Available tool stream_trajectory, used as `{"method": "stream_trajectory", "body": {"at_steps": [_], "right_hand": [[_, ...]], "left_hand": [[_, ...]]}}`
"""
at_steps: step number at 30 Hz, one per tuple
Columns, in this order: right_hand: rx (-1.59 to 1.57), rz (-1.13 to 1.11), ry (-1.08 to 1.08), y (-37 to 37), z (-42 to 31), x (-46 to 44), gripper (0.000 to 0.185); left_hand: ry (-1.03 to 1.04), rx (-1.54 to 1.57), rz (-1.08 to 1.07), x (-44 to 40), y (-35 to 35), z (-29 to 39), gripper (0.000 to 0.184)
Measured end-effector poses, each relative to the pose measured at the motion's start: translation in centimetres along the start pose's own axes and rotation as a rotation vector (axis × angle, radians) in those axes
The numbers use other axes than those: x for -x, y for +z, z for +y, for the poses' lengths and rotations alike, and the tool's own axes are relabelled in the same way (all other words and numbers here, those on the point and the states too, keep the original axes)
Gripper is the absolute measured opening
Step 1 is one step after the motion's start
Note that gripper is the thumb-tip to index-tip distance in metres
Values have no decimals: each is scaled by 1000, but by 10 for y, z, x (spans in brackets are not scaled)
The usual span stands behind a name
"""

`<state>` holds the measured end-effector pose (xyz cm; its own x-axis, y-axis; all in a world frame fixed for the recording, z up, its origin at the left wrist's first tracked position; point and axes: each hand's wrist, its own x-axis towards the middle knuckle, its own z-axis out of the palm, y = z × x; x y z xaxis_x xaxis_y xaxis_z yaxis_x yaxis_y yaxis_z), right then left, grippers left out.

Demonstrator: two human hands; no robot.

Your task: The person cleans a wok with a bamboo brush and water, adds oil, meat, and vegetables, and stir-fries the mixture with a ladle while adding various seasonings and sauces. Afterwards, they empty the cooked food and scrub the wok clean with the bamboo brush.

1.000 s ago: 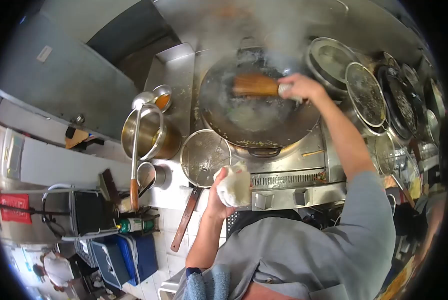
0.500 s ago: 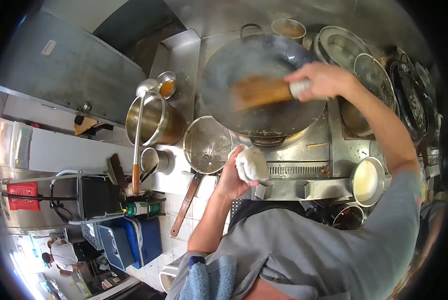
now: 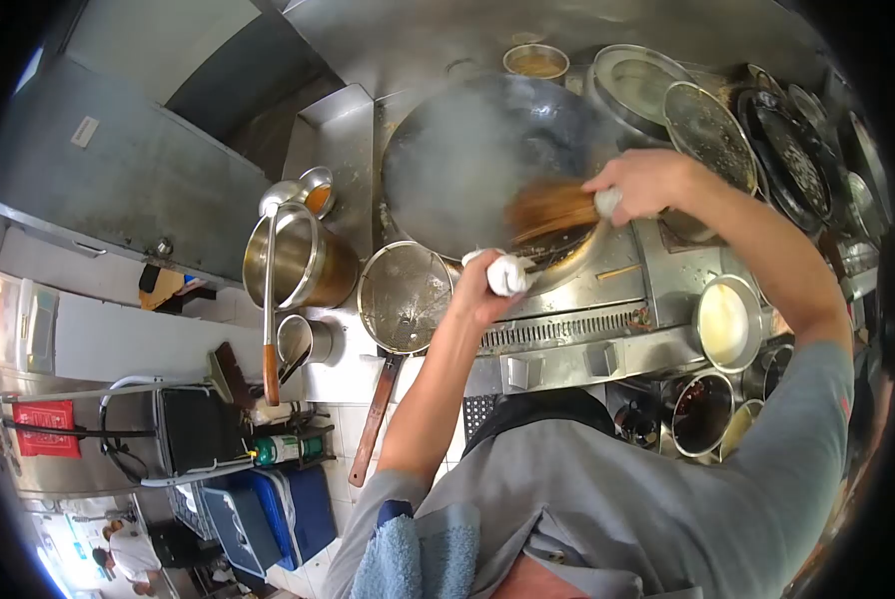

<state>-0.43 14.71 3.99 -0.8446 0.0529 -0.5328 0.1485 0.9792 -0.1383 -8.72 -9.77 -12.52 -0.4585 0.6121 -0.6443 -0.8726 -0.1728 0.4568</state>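
Observation:
A large dark wok (image 3: 447, 170) sits on the stove with steam rising from it. My right hand (image 3: 652, 185) is closed round the pale wrapped handle of a bamboo wok brush (image 3: 552, 212). The bristles are blurred by motion and lie inside the wok's near right part. At the wok's near rim, my left hand (image 3: 475, 295) grips a folded white cloth (image 3: 508, 277). The cloth is against the near loop handle, which is mostly hidden behind it.
Left of the wok are a mesh strainer (image 3: 406, 299), a steel pot (image 3: 333, 262) and a ladle (image 3: 270, 290). To the right stand a bowl of pale yellow contents (image 3: 725, 321), a wire strainer (image 3: 709, 135) and stacked dark pans (image 3: 792, 160). A person (image 3: 133, 549) is far off at lower left.
My left hand has brought the cloth up to the wok's near handle. The brush has moved right and toward me inside the wok. The camera view has shifted slightly.

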Motion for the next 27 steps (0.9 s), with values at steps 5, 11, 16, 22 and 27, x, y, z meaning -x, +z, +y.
{"method": "stream_trajectory", "body": {"at_steps": [5, 11, 16, 22, 27], "right_hand": [[-579, 521, -18, 71, 25, 34, 75], [-1715, 623, 131, 211, -60, 52, 72], [-1744, 757, 220, 263, -113, 35, 75], [-1263, 984, -78, 178, -87, 8, 84], [-1474, 816, -301, 61, -109, -31, 90]], "left_hand": [[255, -109, -58, -59, -66, -2, 17], [530, -515, 7, -14, -111, 53, 23], [628, -603, 97, -5, -103, 49, 22], [701, -759, 125, 0, -108, 42, 20], [874, -805, 121, -2, -118, 24, 21]]}}
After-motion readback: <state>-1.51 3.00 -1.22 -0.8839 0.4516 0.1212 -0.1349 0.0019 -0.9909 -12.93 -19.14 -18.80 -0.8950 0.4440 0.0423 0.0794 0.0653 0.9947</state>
